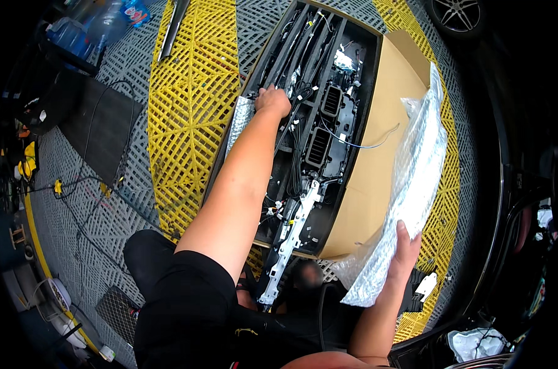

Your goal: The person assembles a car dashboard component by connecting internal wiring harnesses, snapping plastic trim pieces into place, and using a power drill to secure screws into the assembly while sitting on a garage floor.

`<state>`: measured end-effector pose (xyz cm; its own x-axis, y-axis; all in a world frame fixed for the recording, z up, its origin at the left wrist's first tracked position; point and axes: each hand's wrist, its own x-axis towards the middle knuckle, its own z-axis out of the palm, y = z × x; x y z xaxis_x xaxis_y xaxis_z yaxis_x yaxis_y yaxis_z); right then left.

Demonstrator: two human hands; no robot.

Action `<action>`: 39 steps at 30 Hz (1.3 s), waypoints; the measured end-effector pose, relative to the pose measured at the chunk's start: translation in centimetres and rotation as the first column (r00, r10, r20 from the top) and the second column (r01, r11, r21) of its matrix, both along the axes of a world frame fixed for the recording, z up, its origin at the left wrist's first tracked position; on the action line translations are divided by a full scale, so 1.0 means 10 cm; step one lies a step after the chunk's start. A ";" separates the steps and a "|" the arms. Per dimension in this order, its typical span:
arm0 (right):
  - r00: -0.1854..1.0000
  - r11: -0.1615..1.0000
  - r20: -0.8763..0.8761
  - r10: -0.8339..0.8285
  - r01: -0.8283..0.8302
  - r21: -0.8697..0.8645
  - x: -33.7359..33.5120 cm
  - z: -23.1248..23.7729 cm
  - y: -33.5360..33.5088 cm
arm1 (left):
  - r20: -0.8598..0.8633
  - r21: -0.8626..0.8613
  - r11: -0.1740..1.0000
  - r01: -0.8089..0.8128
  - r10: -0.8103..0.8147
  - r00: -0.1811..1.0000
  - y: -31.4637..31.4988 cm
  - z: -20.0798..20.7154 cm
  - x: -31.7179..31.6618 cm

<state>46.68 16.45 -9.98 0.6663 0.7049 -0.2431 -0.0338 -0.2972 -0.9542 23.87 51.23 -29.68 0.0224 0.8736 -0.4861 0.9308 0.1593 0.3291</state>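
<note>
My left hand (273, 101) reaches into the long cardboard box (352, 206), its fingers curled down at the left compartments; what they hold is hidden beneath the hand. Around it lie black strips and bundled black cables (296, 144) in dark foam (283, 147). My right hand (405, 252) grips a long, shiny piece of bubble wrap (414, 178) over the box's right side; whether anything is inside the wrap I cannot tell. In the box's right compartment sit black parts with two slatted air vents (319, 146). A silver metal bracket (291, 237) slants across the box's near end.
Another piece of bubble wrap (240, 120) stands at the box's left edge. Yellow and grey grid tiles (193, 123) cover the floor. A dark car (506, 215) is at the right. Cables, a black mat (97, 132) and large water bottles (100, 31) lie to the left.
</note>
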 end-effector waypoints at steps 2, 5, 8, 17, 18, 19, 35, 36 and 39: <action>1.000 1.000 0.028 -0.010 0.010 0.006 0.00 0.03 -0.09 | -0.041 -0.088 0.996 0.017 -0.021 0.999 0.12 0.05 -0.06; 0.998 0.999 0.042 -0.039 0.037 0.027 -0.06 0.05 -0.17 | -0.097 -0.145 0.989 0.028 -0.042 0.994 0.20 0.08 -0.05; 0.997 0.999 0.068 -0.029 0.026 0.043 -0.03 0.03 -0.23 | -0.148 -0.173 0.984 0.032 -0.059 0.987 0.21 0.09 0.05; 0.996 0.997 0.038 -0.078 0.078 0.014 0.02 0.14 -0.23 | -0.007 0.073 0.997 -0.035 0.035 0.999 0.31 0.09 -0.14; 0.999 0.999 0.027 -0.033 0.032 0.023 -0.05 0.14 -0.15 | 0.095 0.225 0.968 -0.109 0.089 0.991 0.44 -0.09 -0.49; 0.998 0.999 0.041 -0.051 0.051 0.016 -0.02 0.14 -0.18 | 0.214 0.256 0.951 -0.173 0.119 0.970 0.37 0.02 -0.39; 0.993 0.995 -0.103 0.065 -0.057 0.076 0.14 -0.18 0.14 | 0.838 -0.541 0.669 -0.510 0.480 -0.260 -0.35 0.20 -0.84; 0.992 0.993 -0.103 0.075 -0.065 0.098 0.21 -0.32 0.11 | 0.833 -0.550 0.667 -0.503 0.481 -0.272 -0.37 0.18 -0.82; 0.991 0.992 -0.103 0.089 -0.078 0.103 0.31 -0.46 0.05 | 0.827 -0.560 0.659 -0.502 0.480 -0.293 -0.43 0.14 -0.77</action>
<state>49.82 16.95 -14.62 0.5779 0.7811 -0.2364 -0.1165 -0.2078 -0.9712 16.21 46.95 -28.26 -0.0495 0.8679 -0.4943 -0.6205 0.3610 0.6962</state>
